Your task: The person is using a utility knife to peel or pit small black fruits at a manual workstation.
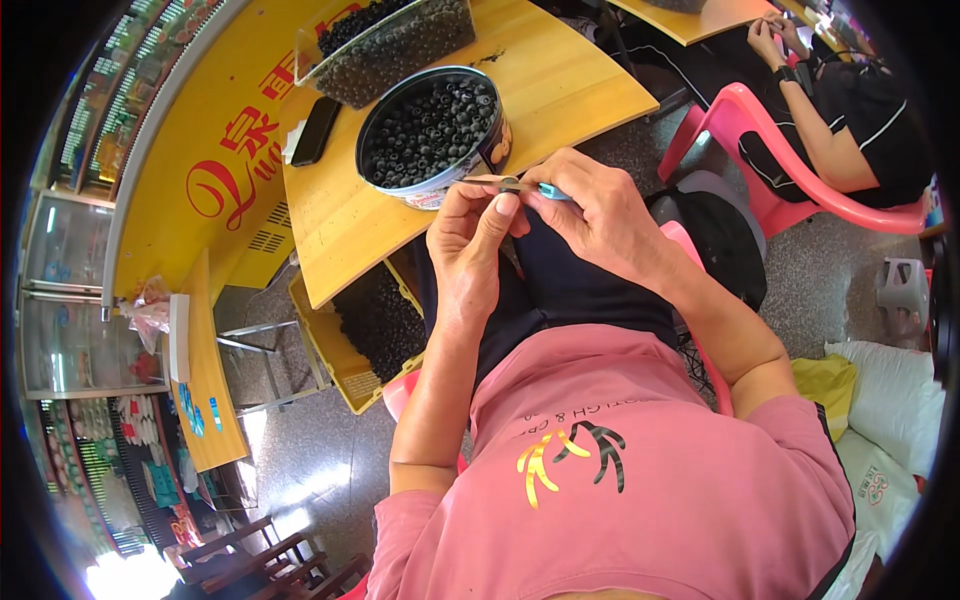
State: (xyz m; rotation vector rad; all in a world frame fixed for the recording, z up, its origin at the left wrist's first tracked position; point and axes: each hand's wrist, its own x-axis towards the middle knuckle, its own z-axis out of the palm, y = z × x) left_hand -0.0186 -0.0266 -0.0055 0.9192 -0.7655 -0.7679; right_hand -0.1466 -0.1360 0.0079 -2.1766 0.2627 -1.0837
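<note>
Left hand (468, 240) pinches a small dark bead (510, 185), right hand (600, 215) pinches a blue tool (552, 191) against it, both just at 5 o'clock from the bead tin (432, 135).

A small shop: glass-fronted display coolers (70, 290) line the wall beside a yellow signed counter (190, 130), wooden tables (560, 90) and pink plastic chairs (770, 170).

A yellow sign (215, 150) with red lettering stands left of the dark phone (316, 131).
</note>
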